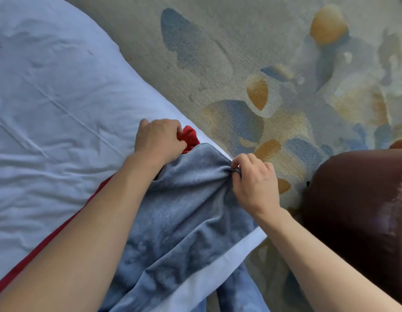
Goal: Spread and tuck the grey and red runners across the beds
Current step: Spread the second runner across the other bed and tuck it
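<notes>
Forearms reach to twelve o'clock; runners' end at bed edge.
Left hand (159, 140) grips red runner (191, 137); right hand (254, 179) pinches grey runner (186, 210), which runs toward seven o'clock across the bed (49, 97).

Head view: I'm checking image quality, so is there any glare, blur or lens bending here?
Head view: soft, even light; a sheen on the brown chair; the carpet looks soft far off; the white bed edge bows, wide-angle.
</notes>
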### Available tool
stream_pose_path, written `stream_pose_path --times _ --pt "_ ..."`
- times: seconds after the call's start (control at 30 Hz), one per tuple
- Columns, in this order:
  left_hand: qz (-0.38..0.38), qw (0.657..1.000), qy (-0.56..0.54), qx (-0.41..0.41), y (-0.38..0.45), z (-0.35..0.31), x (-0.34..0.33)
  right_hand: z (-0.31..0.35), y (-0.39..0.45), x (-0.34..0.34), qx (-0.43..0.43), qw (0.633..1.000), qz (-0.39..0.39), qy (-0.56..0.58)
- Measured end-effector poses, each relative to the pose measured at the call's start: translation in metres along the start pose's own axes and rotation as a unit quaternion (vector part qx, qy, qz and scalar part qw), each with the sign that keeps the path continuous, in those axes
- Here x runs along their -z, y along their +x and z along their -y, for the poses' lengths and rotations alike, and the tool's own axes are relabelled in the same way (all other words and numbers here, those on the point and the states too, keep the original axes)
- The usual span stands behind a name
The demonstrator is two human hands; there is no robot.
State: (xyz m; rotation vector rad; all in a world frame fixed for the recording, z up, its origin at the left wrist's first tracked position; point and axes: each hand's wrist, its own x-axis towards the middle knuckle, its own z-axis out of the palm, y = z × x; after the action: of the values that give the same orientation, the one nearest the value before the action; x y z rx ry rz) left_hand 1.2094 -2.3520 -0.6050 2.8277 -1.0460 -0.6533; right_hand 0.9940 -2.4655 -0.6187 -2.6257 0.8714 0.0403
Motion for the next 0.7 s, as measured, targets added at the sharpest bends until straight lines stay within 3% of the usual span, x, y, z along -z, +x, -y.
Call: stream_pose_path --times 0.07,0.23,0.33,0.53,0.7 --pt "0.014 1.000 0.010 0.003 0.002 0.000 -0.002 0.002 0.004 -0.003 -0.003 1.000 -0.002 -0.006" --pt "-0.147 0.988 0.047 0.028 0.034 0.015 0.014 -0.013 0.024 -0.002 -0.036 0.999 0.006 -0.030" --pt "-0.190 0.981 0.032 0.018 0.061 0.018 0.032 -0.029 0.038 0.004 -0.070 0.997 0.022 -0.032" --pt "-0.037 0.999 0.023 -0.001 0.057 0.003 0.014 -0.023 0.046 -0.003 -0.066 0.996 0.062 0.026" --pt "-0.043 0.997 0.062 0.028 0.064 0.025 0.012 -0.031 0.052 -0.006 -0.063 0.996 0.058 0.017"
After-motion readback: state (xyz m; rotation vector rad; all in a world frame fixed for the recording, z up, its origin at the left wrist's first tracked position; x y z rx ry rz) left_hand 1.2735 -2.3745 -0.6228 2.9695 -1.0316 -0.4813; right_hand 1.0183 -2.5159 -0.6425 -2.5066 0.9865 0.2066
